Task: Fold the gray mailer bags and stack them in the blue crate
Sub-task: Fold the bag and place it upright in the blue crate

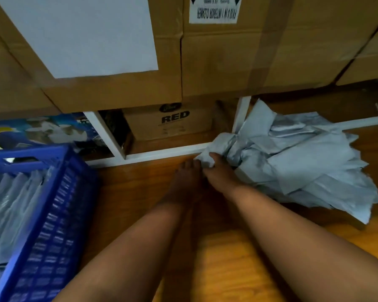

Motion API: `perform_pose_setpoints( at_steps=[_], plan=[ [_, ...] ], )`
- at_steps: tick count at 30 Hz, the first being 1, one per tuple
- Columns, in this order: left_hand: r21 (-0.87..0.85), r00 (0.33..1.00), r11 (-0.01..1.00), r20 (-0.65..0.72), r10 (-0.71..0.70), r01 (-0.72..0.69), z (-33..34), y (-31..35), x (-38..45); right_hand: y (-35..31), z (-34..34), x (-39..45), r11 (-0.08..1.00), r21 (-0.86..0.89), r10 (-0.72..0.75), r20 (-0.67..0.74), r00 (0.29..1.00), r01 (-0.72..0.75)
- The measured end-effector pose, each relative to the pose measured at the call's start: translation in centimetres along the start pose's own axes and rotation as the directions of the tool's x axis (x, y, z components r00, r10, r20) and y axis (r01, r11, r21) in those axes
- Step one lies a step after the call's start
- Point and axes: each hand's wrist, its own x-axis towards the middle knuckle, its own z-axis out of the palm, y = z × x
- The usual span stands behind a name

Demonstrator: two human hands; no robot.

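Note:
A loose pile of gray mailer bags (299,162) lies on the wooden floor at the right. My right hand (219,173) grips the crumpled left corner of one gray bag (207,158) at the pile's edge. My left hand (187,177) rests just beside it, fingertips touching the same corner; whether it pinches the bag is unclear. The blue crate (52,214) stands at the lower left with several folded gray bags (7,201) standing on edge inside it.
Large cardboard boxes (216,62) sit on a white shelf frame (162,152) straight ahead, with a smaller box marked RED (172,125) under it. A blue printed package (37,129) lies behind the crate. Bare wooden floor (227,258) stretches between crate and pile.

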Motion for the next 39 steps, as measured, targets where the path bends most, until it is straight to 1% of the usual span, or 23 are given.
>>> perform_pose_setpoints(
  at_steps=[2, 4, 6, 9, 11, 13, 14, 15, 16, 17, 19, 21, 23, 24, 25, 27, 29, 31, 33, 35, 36, 37, 39],
  plan=[
    [-0.042, 1.000, 0.999, 0.001, 0.018, -0.018, 0.6, -0.2, 0.5, 0.6, 0.8, 0.6, 0.996, 0.077, 0.042, -0.078, 0.996, -0.036],
    [-0.003, 0.994, 0.997, -0.080, 0.080, -0.080, 1.3, -0.3, 0.4, 1.5, 1.4, 0.6, 0.991, 0.130, 0.052, -0.129, 0.990, -0.035],
    [-0.043, 0.982, 0.993, -0.158, 0.105, -0.113, 1.8, -0.1, -0.3, 1.9, 1.5, 0.1, 0.982, 0.187, 0.039, -0.179, 0.983, -0.005],
    [-0.119, 0.985, 0.988, -0.156, 0.076, -0.096, 1.9, 0.2, -2.1, 2.6, 1.5, -0.7, 0.960, 0.274, 0.019, -0.268, 0.963, 0.057],
    [-0.168, 0.987, 0.983, -0.151, 0.045, -0.071, 2.0, 0.4, -3.9, 2.9, 1.2, -1.7, 0.955, 0.280, 0.000, -0.324, 0.946, 0.096],
    [-0.274, 0.991, 0.961, -0.129, -0.021, -0.015, 2.0, 0.8, -6.0, 3.0, 1.0, -3.1, 0.956, 0.275, -0.010, -0.313, 0.950, 0.101],
    [-0.361, 0.992, 0.932, -0.104, -0.074, 0.032, 2.1, 1.0, -7.0, 2.9, 0.8, -3.9, 0.958, 0.277, 0.007, -0.277, 0.961, 0.073],
    [-0.473, 0.987, 0.877, -0.082, -0.137, 0.083, 2.2, 1.2, -8.0, 2.8, 0.7, -4.7, 0.958, 0.285, 0.034, -0.238, 0.971, 0.037],
    [-0.595, 0.976, 0.793, -0.062, -0.210, 0.132, 2.3, 1.4, -8.7, 2.9, 0.7, -5.5, 0.953, 0.302, 0.059, -0.208, 0.976, 0.006],
    [-0.704, 0.959, 0.687, -0.032, -0.283, 0.179, 2.4, 1.5, -9.1, 3.1, 0.6, -6.2, 0.943, 0.332, 0.064, -0.188, 0.980, 0.002],
    [-0.829, 0.913, 0.495, 0.045, -0.405, 0.260, 2.1, 1.8, -10.1, 4.0, 0.3, -7.5, 0.913, 0.407, 0.045, -0.138, 0.989, 0.015],
    [-0.915, 0.872, 0.305, 0.092, -0.480, 0.264, 1.6, 2.1, -11.4, 4.7, -0.1, -9.0, 0.882, 0.470, 0.037, -0.019, 0.999, -0.024],
    [-0.971, 0.859, 0.100, 0.143, -0.491, 0.219, 0.6, 2.3, -13.1, 5.1, -0.7, -10.5, 0.863, 0.500, 0.016, 0.126, 0.992, -0.078],
    [-0.979, 0.861, 0.033, 0.160, -0.483, 0.201, 0.1, 2.5, -13.9, 5.3, -1.2, -11.4, 0.866, 0.493, -0.011, 0.196, 0.981, -0.088],
    [-0.982, 0.864, -0.019, 0.175, -0.471, 0.189, -0.3, 2.6, -14.8, 5.6, -1.8, -12.2, 0.876, 0.474, -0.042, 0.262, 0.964, -0.091],
    [-0.982, 0.868, -0.093, 0.187, -0.460, 0.163, -0.7, 3.0, -16.4, 6.7, -2.8, -13.7, 0.894, 0.438, -0.090, 0.380, 0.920, -0.093],
    [-0.984, 0.855, -0.090, 0.176, -0.488, 0.151, -0.8, 3.6, -18.2, 7.9, -3.6, -15.0, 0.935, 0.345, -0.096, 0.466, 0.879, -0.081],
    [-0.982, 0.857, -0.060, 0.186, -0.481, 0.179, -0.2, 4.2, -20.1, 8.7, -4.5, -16.1, 0.978, 0.207, -0.089, 0.506, 0.858, -0.020],
    [-0.976, 0.857, -0.039, 0.208, -0.472, 0.216, 0.4, 5.1, -22.1, 9.2, -5.2, -16.7, 0.995, 0.081, -0.098, 0.492, 0.865, 0.066],
    [-0.965, 0.830, 0.004, 0.224, -0.511, 0.263, 0.9, 6.0, -24.1, 9.2, -5.8, -17.2, 0.984, -0.065, -0.118, 0.450, 0.885, 0.164],
    [-0.952, 0.814, 0.031, 0.243, -0.527, 0.304, 1.1, 6.4, -25.1, 9.1, -6.1, -17.2, 0.962, -0.160, -0.132, 0.432, 0.892, 0.220],
    [-0.932, 0.798, 0.059, 0.272, -0.538, 0.357, 1.3, 6.8, -26.0, 9.0, -6.3, -17.4, 0.919, -0.271, -0.156, 0.419, 0.894, 0.287],
    [-0.869, 0.754, 0.140, 0.320, -0.573, 0.475, 1.9, 7.3, -27.8, 8.5, -6.4, -18.1, 0.773, -0.471, -0.227, 0.419, 0.879, 0.425]
  ],
)
